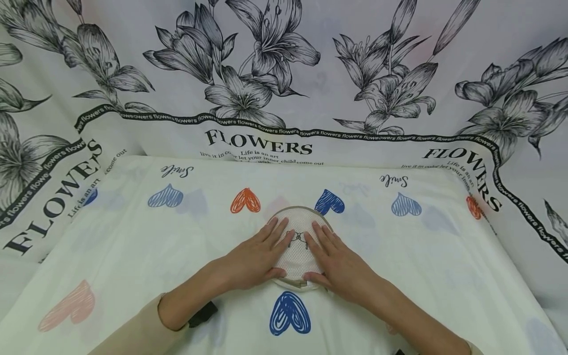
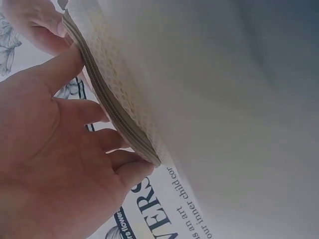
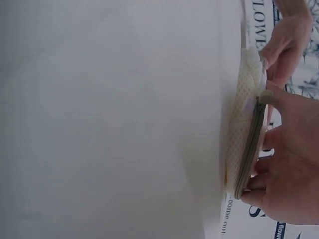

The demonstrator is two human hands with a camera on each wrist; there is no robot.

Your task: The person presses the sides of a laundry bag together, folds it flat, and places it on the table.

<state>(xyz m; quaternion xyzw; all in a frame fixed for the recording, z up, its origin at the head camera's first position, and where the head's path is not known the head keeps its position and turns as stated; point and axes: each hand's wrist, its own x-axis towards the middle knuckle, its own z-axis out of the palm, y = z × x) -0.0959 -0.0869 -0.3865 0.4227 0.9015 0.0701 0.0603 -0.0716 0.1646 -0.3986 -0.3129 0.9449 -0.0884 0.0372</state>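
Observation:
A round, cream mesh zip pouch (image 1: 296,264) lies flat on the table, with a small dark line drawing (image 1: 298,240) on its upper face. My left hand (image 1: 255,256) rests on its left side, fingers spread and nearly straight. On the right side, my right hand (image 1: 343,268) rests the same way. Both thumbs are near the pouch's front edge. A brown zip (image 2: 114,109) runs round the pouch's side in the left wrist view. In the right wrist view, the zip's end (image 3: 259,102) is beside the right thumb. The pouch's underside is hidden.
A white cloth with printed hearts covers the table (image 1: 177,256). Behind and at the sides hangs a white curtain (image 1: 328,88) with black flower drawings and lettering. A black object (image 1: 204,314) shows by the left forearm.

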